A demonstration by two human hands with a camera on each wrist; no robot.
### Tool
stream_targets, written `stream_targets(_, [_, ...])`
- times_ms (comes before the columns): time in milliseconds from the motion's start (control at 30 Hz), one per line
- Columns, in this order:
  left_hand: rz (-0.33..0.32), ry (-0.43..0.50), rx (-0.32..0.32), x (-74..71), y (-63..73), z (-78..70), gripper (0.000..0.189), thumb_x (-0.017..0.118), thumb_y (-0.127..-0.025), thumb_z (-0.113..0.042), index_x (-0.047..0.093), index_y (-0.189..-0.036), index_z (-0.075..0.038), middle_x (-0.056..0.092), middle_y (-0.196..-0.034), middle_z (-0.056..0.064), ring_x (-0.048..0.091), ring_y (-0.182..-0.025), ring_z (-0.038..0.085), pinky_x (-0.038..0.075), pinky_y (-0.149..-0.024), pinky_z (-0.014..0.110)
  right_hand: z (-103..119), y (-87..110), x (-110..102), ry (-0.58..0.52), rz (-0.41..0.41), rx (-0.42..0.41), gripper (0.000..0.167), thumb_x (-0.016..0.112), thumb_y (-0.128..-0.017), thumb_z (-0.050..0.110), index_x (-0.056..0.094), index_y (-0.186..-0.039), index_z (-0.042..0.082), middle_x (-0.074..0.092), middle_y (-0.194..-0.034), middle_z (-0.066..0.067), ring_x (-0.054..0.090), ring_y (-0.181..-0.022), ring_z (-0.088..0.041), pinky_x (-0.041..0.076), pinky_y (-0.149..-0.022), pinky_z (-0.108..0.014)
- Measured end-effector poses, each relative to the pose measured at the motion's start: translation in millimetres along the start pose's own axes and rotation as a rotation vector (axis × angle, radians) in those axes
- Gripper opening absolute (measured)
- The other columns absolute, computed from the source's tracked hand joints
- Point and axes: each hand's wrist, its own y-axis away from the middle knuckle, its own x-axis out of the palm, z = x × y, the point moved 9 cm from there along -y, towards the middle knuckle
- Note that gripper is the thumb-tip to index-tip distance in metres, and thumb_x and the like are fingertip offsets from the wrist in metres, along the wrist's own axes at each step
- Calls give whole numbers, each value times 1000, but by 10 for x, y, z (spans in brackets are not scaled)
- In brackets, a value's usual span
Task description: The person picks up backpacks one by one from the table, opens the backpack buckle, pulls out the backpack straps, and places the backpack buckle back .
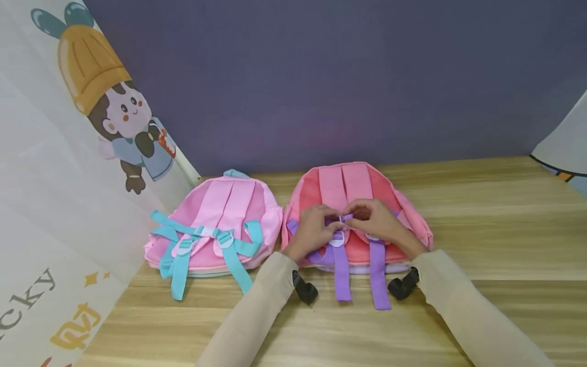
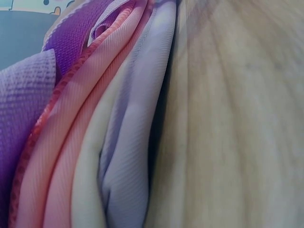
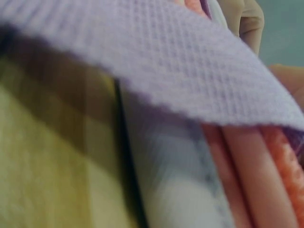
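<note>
A coral-pink backpack (image 1: 309,191) lies on the table with its shoulder straps facing up. At its middle, my left hand (image 1: 314,232) and right hand (image 1: 378,221) meet, fingertips almost touching. Between them they pinch a purple strap (image 1: 349,217) with a small pale buckle (image 1: 341,219); the fingers partly cover it, so I cannot tell whether the buckle is fastened. Two purple strap ends (image 1: 341,280) hang below toward me. The left wrist view shows the backpack's layered lower edge (image 2: 137,142). A blurred purple strap (image 3: 156,61) crosses the right wrist view, some fingers (image 3: 251,23) behind it.
To the left lies a light-pink backpack (image 1: 270,204) with turquoise straps (image 1: 181,272) and a white buckle (image 1: 208,232) across its front. Behind the wooden table (image 1: 504,229) rises a dark wall (image 1: 344,76). A printed white curtain (image 1: 46,168) borders the left side.
</note>
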Motion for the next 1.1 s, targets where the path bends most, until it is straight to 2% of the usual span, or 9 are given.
stream_targets(133, [-1,5,9,3,-2,-9,15,71,-84,-20,74,-95,-11,72,-97,2,62,-95,18,43,-90,39,-8,9,-9,7,-10,12,14,69,-83,3,69,-97,0,71,-94,-14,66,-85,-7,51,-78,-17])
stream_targets(367, [2,19,-12,12,12,9,18,72,-84,-22,75,-98,-11,72,-99,2,62,-98,19,42,-92,38,-22,12,8,-38,-17,15,8,66,-82,-2,68,-89,-1,70,-86,-14,64,-80,-3,51,-75,-17])
stream_targets(500, [-3,20,-21,6,12,13,19,71,-84,-22,75,-100,-11,72,-101,3,61,-100,20,40,-94,41,-16,10,-1,-37,-10,9,10,66,-83,-1,67,-93,0,69,-90,-15,64,-82,-4,51,-77,-18])
stream_targets(700, [-6,2,-4,-9,2,-12,20,71,-83,-19,74,-101,-11,72,-101,3,62,-100,20,41,-94,42,-13,12,-17,-17,0,21,17,68,-86,9,69,-101,1,71,-98,-14,65,-88,-5,51,-80,-18])
stream_targets(1100, [-5,32,-25,2,1,3,20,73,-83,-21,75,-100,-11,72,-99,3,62,-99,19,42,-92,40,-41,20,-37,-7,-29,63,13,69,-83,4,71,-95,-1,71,-92,-16,65,-82,-3,51,-75,-17])
